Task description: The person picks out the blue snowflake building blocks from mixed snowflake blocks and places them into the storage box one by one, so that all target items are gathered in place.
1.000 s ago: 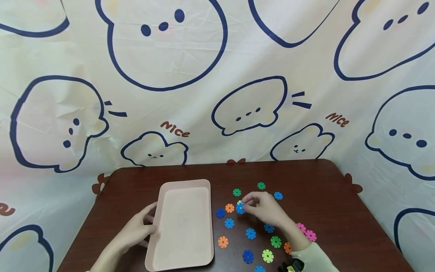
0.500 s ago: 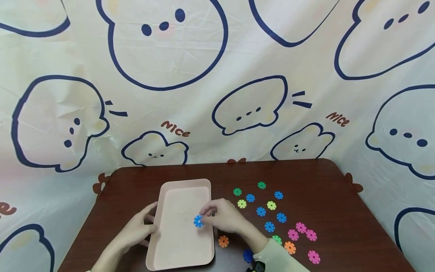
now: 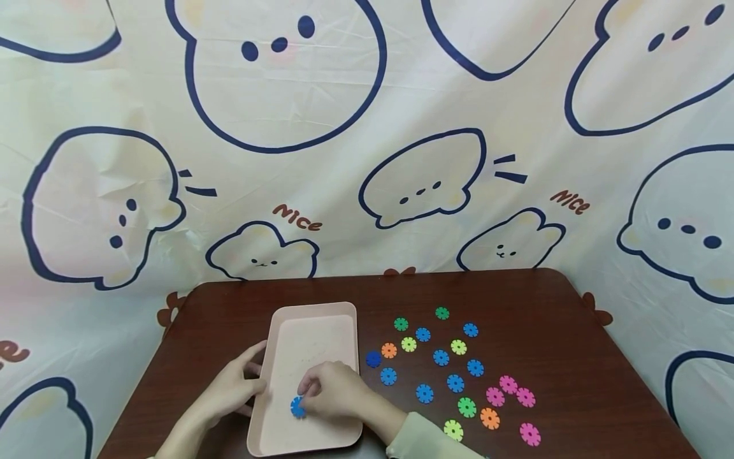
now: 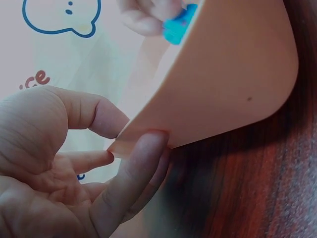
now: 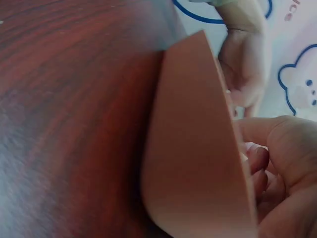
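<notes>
My left hand grips the left wall of a beige rectangular tray; in the left wrist view, the thumb and fingers pinch its rim. Over the lower middle of that tray, my right hand pinches a blue notched plastic disc. The same blue disc shows above the rim in the left wrist view. Whether it touches the tray floor, I cannot tell. In the right wrist view the tray wall partly hides my right hand and the disc.
Right of the tray, several notched discs lie scattered on the dark brown table: blue, green, yellow-green, orange and pink. A patterned cloth hangs behind the table.
My right hand has picked a blue disc off the table and carried it left and toward me, over the tray. My left hand stays on the tray's left wall.
</notes>
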`<act>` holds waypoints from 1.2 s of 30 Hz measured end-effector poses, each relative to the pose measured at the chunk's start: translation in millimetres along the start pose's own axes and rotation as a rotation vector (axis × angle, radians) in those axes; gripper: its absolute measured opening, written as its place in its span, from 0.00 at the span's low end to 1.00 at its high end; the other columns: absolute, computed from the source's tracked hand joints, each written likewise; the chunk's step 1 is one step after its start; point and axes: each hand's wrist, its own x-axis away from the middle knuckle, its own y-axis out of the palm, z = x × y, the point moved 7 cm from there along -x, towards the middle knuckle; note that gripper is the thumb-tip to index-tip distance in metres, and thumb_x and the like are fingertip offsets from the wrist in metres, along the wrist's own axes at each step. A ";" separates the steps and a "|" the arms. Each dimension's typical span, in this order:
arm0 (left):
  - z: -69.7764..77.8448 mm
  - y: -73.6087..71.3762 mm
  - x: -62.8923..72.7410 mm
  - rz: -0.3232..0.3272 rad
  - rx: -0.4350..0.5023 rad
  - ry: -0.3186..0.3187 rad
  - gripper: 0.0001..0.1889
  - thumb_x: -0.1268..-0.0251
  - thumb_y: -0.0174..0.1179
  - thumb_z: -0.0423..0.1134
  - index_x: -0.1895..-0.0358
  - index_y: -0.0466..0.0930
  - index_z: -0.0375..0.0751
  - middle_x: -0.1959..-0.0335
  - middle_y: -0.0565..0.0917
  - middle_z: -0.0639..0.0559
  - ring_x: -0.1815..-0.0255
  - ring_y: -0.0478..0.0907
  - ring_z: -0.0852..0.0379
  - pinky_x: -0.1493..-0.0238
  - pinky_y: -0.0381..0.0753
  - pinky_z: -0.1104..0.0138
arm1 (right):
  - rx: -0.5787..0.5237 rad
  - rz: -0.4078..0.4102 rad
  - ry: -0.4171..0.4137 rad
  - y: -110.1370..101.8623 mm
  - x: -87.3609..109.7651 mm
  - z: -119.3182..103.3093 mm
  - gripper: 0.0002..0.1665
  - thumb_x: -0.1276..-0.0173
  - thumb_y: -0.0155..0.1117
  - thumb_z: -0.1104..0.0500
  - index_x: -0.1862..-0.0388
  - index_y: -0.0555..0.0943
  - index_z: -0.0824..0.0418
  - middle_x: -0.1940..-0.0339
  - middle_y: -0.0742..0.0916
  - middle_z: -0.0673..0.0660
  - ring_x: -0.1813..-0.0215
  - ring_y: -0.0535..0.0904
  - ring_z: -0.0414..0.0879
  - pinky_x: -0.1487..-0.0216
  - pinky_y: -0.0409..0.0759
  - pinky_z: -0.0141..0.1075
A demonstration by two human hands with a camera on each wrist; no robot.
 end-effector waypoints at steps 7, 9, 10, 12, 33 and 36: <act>1.0 0.5 2.2 -0.003 0.010 0.003 0.43 0.42 0.59 0.25 0.19 0.56 0.36 0.50 0.76 0.33 0.63 0.84 0.46 0.76 0.87 0.49 | 0.193 0.025 -0.035 0.2 1.6 -1.3 0.05 0.42 0.78 0.52 0.68 0.88 0.45 0.74 0.83 0.31 0.68 0.75 0.26 0.65 0.74 0.25; 1.3 0.6 2.8 0.000 0.012 -0.002 0.43 0.42 0.59 0.25 0.19 0.57 0.37 0.51 0.76 0.33 0.63 0.84 0.46 0.76 0.87 0.49 | 0.201 0.039 -0.056 -5.4 3.1 -2.1 0.06 0.42 0.78 0.52 0.66 0.89 0.46 0.72 0.84 0.33 0.67 0.75 0.26 0.64 0.75 0.25; 1.3 0.6 2.9 0.002 0.012 -0.005 0.44 0.43 0.59 0.25 0.19 0.57 0.37 0.51 0.76 0.33 0.64 0.84 0.46 0.76 0.87 0.49 | 0.201 0.046 -0.063 -9.2 4.0 -2.4 0.06 0.42 0.77 0.52 0.64 0.90 0.47 0.70 0.85 0.33 0.67 0.75 0.26 0.64 0.75 0.25; 2.1 0.6 3.3 0.003 0.008 -0.006 0.44 0.43 0.59 0.25 0.19 0.57 0.37 0.51 0.76 0.33 0.64 0.84 0.46 0.76 0.87 0.49 | 0.171 0.055 -0.061 -18.0 6.4 -1.8 0.07 0.40 0.77 0.53 0.62 0.90 0.48 0.68 0.86 0.34 0.67 0.75 0.27 0.66 0.75 0.26; -1.4 -0.1 2.4 0.005 0.017 -0.008 0.44 0.43 0.58 0.25 0.19 0.58 0.39 0.51 0.75 0.33 0.64 0.84 0.46 0.76 0.87 0.49 | -0.039 0.072 0.054 -98.9 46.0 73.7 0.12 0.32 0.75 0.50 0.51 0.88 0.49 0.61 0.86 0.41 0.64 0.81 0.42 0.65 0.81 0.37; -1.1 -0.2 2.6 0.007 0.012 -0.005 0.44 0.43 0.58 0.25 0.19 0.58 0.39 0.51 0.75 0.33 0.65 0.84 0.46 0.76 0.87 0.49 | -0.040 0.062 0.062 -102.1 49.1 87.1 0.13 0.32 0.75 0.50 0.51 0.88 0.51 0.60 0.86 0.43 0.59 0.81 0.41 0.62 0.81 0.37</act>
